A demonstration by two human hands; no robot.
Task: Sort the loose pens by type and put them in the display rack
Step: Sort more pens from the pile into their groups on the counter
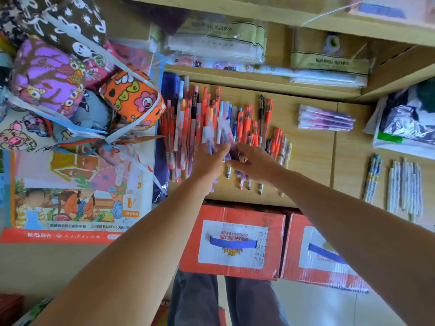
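Observation:
A heap of loose pens (211,118), mostly orange-capped with some blue, purple and black ones, lies on a wooden shelf (308,156). My left hand (208,162) reaches into the heap and holds a few clear-wrapped purple pens (223,130) that fan upward, blurred. My right hand (255,164) is beside it, fingers curled round the lower ends of purple pens in the same bunch. A sorted stack of purple wrapped pens (326,118) lies to the right. Blue-patterned pens (372,177) and white pens (406,187) lie in rows at the far right.
Patterned fabric pouches (61,74) tied with ribbon sit on a printed packet (70,203) at the left. Packaged stationery (216,41) fills the upper shelf. Two red beer cartons (233,241) stand below the shelf edge. A plastic bag (404,123) lies at the right.

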